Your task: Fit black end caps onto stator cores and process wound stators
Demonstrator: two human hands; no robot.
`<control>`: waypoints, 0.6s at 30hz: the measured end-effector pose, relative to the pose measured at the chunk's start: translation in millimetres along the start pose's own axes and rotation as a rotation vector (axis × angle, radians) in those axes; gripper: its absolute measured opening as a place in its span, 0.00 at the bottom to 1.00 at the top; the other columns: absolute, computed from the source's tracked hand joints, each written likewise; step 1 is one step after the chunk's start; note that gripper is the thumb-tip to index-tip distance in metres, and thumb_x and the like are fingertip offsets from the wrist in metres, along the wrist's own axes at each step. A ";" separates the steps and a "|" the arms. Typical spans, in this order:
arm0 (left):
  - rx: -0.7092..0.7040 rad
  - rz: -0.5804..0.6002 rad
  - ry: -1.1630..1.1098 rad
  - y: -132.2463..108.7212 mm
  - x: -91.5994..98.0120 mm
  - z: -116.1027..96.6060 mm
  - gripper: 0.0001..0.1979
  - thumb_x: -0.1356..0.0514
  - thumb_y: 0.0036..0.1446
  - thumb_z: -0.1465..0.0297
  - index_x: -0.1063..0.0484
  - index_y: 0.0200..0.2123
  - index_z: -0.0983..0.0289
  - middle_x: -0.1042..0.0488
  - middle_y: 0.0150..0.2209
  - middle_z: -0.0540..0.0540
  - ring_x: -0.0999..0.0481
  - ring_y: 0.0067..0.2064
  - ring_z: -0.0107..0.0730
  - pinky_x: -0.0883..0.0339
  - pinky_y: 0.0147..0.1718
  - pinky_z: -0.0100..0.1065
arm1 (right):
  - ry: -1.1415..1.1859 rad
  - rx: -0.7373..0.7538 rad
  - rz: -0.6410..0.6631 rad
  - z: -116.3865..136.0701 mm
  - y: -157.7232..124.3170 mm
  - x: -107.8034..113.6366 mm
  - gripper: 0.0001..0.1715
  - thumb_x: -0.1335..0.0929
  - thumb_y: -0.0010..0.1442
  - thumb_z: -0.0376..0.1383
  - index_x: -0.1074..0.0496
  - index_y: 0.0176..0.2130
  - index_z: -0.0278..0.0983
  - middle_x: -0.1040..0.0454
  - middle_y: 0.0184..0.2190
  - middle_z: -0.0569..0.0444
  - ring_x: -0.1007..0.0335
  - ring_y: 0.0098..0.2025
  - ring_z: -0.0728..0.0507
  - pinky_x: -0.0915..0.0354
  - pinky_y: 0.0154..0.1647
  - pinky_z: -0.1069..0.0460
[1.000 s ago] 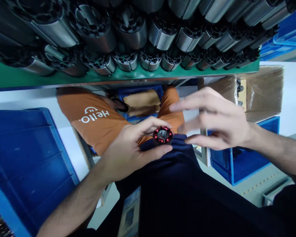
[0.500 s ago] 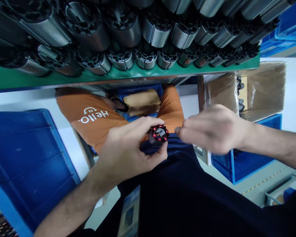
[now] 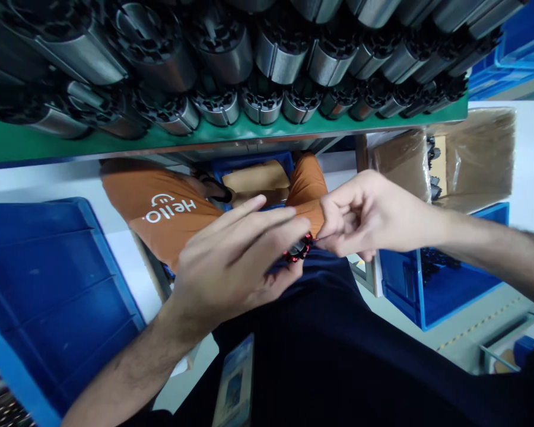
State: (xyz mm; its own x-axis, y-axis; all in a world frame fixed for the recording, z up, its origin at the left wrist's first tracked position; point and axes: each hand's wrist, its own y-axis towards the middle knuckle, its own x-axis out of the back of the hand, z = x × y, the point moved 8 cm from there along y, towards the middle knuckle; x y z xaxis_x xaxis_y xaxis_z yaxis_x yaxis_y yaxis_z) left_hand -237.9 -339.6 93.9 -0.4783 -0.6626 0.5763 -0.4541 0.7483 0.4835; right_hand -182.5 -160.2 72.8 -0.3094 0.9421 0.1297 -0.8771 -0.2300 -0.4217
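Note:
In the head view, a small motor stator [image 3: 299, 248] with a dark body and red windings is held over my lap. My left hand [image 3: 238, 261] grips it between thumb and fingers, and the fingers cover most of its body. Beside the stator's right edge, my right hand [image 3: 360, 216] is closed in a pinch. A thin reddish strand seems to show at its fingertips, too small to make out clearly. Above both hands, rows of larger metal cylinders [image 3: 282, 56] with black slotted ends stand on the green bench top [image 3: 115, 147].
A large blue crate [image 3: 57, 290] is at the left. At the right are an open cardboard box [image 3: 480, 160] with plastic lining and a blue bin [image 3: 463, 296] holding dark parts. Under the bench, another blue bin [image 3: 253, 157] contains cardboard. A badge [image 3: 234, 382] hangs at my front.
My right hand has moved left to the stator's edge and closed in a pinch there. The stator has shifted slightly right and down, and my left fingers now cover more of it.

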 end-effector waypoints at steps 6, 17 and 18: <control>0.295 0.120 -0.245 -5.3 -8.2 22.6 0.16 0.26 0.68 0.70 0.17 0.57 0.54 0.07 0.52 0.51 0.05 0.50 0.41 0.08 0.57 0.40 | -0.216 0.141 -0.128 33.1 -9.0 31.1 0.26 0.09 0.58 0.46 0.20 0.26 0.42 0.25 0.26 0.61 0.36 0.26 0.51 0.37 0.24 0.52; -0.137 -0.019 0.098 -0.8 5.9 -10.2 0.14 0.28 0.70 0.73 0.16 0.56 0.59 0.07 0.53 0.54 0.04 0.54 0.44 0.10 0.66 0.45 | 0.057 -0.020 0.009 1.5 0.1 -6.3 0.25 0.16 0.72 0.54 0.14 0.32 0.41 0.20 0.23 0.60 0.32 0.19 0.52 0.35 0.19 0.54; -0.016 0.014 0.022 0.5 3.6 -1.2 0.14 0.27 0.68 0.70 0.17 0.56 0.58 0.06 0.49 0.52 0.03 0.48 0.43 0.07 0.60 0.43 | -0.031 0.046 -0.051 10.2 -1.1 -1.0 0.26 0.15 0.70 0.50 0.17 0.28 0.42 0.24 0.21 0.62 0.36 0.19 0.52 0.37 0.19 0.54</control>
State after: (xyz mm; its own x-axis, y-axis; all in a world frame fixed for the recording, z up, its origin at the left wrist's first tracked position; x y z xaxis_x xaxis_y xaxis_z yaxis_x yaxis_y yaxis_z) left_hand -239.0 -341.6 97.0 -0.4678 -0.6511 0.5976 -0.4354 0.7582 0.4853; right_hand -185.0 -163.4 82.2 -0.2740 0.9451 0.1780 -0.9078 -0.1931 -0.3724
